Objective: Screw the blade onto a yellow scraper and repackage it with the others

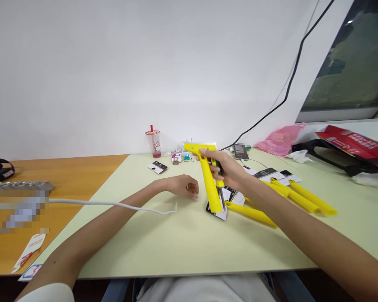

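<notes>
My right hand (222, 165) is closed round a yellow T-shaped scraper (210, 180), its wide head up and its handle slanting down. In the same grip is a screwdriver (219, 183) with a yellow and dark green handle, its metal shaft pointing down. To the left, my left hand (182, 186) is just above the table, fingers curled and tips together at a tiny dark speck too small to name. Black-and-white printed cards (234, 195) lie beneath the scraper. Beside them rests another yellow handle (252, 213), partly hidden by my right forearm.
More yellow tools (302, 200) and cards (269, 173) lie right of my forearm. Along the wall stand a drink cup (156, 144) and a phone (240, 152). A lone card (158, 167) lies behind my left hand. A white cable (113, 204) crosses my left forearm.
</notes>
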The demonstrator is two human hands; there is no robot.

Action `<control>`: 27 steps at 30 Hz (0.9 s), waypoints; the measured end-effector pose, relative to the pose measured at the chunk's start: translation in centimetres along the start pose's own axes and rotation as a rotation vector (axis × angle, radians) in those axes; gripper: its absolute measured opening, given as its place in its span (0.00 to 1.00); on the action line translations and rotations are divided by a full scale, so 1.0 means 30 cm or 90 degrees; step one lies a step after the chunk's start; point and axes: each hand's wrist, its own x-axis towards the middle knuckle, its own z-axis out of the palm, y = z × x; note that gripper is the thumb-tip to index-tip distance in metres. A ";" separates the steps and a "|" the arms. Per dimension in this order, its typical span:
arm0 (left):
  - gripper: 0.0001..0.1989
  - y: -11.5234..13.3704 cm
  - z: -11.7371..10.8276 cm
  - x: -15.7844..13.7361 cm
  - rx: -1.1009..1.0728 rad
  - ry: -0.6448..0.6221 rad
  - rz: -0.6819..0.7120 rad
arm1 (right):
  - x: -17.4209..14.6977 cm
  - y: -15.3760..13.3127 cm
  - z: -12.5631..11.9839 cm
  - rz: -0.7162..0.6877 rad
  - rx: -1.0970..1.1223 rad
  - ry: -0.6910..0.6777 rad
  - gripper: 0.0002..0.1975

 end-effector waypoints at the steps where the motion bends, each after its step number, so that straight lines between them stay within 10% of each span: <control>1: 0.17 -0.001 0.010 0.001 -0.011 0.004 0.006 | -0.024 0.033 -0.019 0.035 0.020 0.002 0.20; 9: 0.09 -0.004 0.075 -0.012 -0.027 0.062 0.074 | -0.082 0.196 -0.117 0.161 0.076 0.023 0.19; 27: 0.14 -0.110 0.198 -0.131 0.201 0.270 0.043 | -0.124 0.283 -0.034 0.226 0.055 -0.022 0.23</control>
